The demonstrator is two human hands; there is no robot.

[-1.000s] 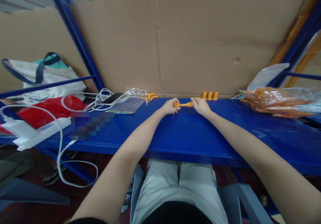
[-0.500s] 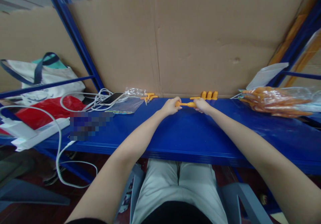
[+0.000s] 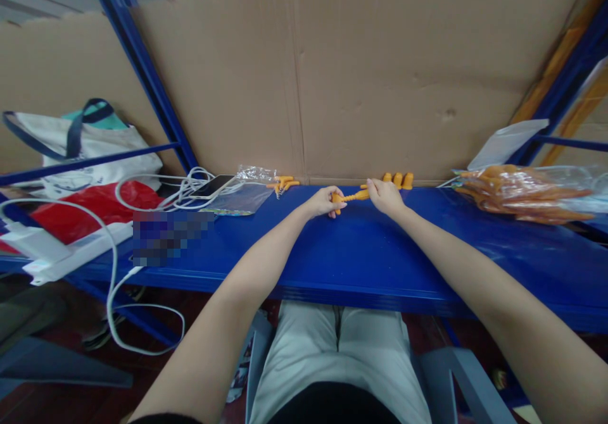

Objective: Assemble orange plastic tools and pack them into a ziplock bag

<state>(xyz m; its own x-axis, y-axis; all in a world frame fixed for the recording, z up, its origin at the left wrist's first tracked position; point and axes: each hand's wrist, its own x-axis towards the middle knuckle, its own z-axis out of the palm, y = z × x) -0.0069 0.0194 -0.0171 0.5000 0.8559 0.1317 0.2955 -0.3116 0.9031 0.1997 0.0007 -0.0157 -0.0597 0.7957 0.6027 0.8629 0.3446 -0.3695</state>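
Observation:
Between my two hands stretches an orange plastic piece (image 3: 351, 197) with a narrow, ridged middle; its exact kind I cannot make out. My left hand (image 3: 325, 202) is closed around its left end, where a thicker orange part pokes out between the fingers. My right hand (image 3: 387, 197) grips the wider right end, and the fingers cover most of that end. The piece is held slightly tilted, right end higher, above the blue table (image 3: 361, 253). Just behind my right hand stand several orange rounded caps (image 3: 398, 180), partly hidden by it.
Small orange parts (image 3: 285, 182) lie beside a clear plastic bag (image 3: 244, 200) at left. A phone (image 3: 213, 187), white cables (image 3: 183, 190) and a power strip (image 3: 80, 256) lie farther left. A bag of orange pieces (image 3: 517, 193) sits at right. A cardboard sheet (image 3: 370, 82) stands behind.
My right hand has turned and risen slightly, so the orange piece now tilts up to the right. More of its left end shows below my left fingers.

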